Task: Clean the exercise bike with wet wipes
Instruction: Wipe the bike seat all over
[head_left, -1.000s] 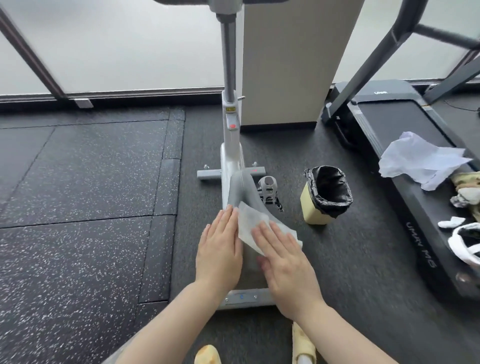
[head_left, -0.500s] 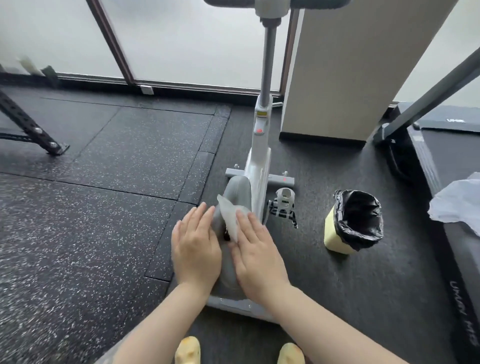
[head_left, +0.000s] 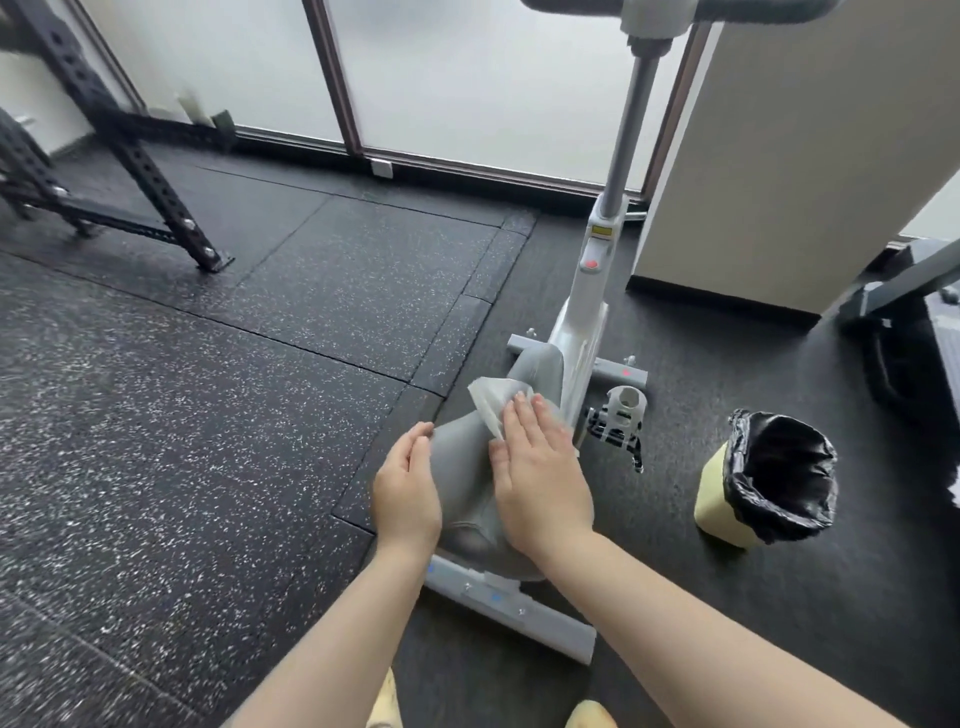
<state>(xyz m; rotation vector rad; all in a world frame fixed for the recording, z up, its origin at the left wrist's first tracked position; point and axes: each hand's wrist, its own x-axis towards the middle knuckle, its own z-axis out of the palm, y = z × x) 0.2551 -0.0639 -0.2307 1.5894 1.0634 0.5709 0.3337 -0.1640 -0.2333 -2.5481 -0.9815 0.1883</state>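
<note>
While a black perforated rack (head_left: 130, 156) stands at the far left on the speckled rubber floor (head_left: 182, 415), the left hand (head_left: 408, 488) rests with loosely curved, open fingers against the left flank of the exercise bike's grey housing (head_left: 465, 467), gripping nothing. Just to its right, the right hand (head_left: 540, 467) lies flat, fingers spread, pressing a white wet wipe (head_left: 491, 402) onto the top of that housing (the wipe's crumpled edge pokes out beyond the fingertips). The exercise bike (head_left: 584, 312) rises behind on its pale post, a pedal (head_left: 621, 415) sticking out to the right. Further right, well apart from the bike, sits a small yellow bin (head_left: 719, 499) lined with a black bag (head_left: 784, 473); its inside looks dark, and I cannot tell whether anything lies in it.
</note>
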